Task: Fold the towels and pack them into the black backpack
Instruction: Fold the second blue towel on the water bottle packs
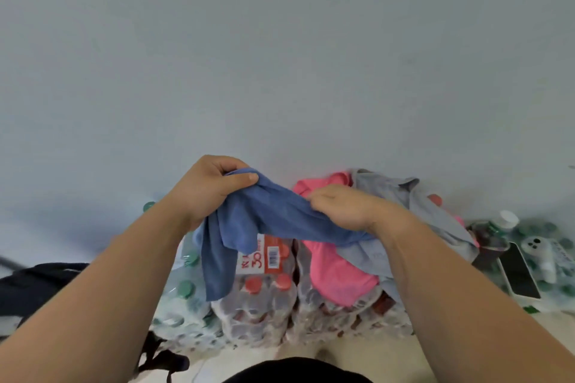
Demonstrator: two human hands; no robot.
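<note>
A blue towel (264, 221) hangs bunched in the air between both hands. My left hand (205, 190) pinches its upper end, and my right hand (345, 208) grips it further along; a loose end droops toward the bottles. Behind it a pink towel (336, 274) and a grey towel (413, 199) lie crumpled on shrink-wrapped bottle packs. The black backpack (34, 286) sits low at the left, partly hidden by my left forearm, with a strap (161, 361) trailing on the floor.
Several shrink-wrapped packs of bottles (264, 311) stand against a plain pale wall (280, 56). At the right, a phone (519, 270) and a bottle with a white cap (497, 230) rest on green-capped packs. Pale floor shows near my feet.
</note>
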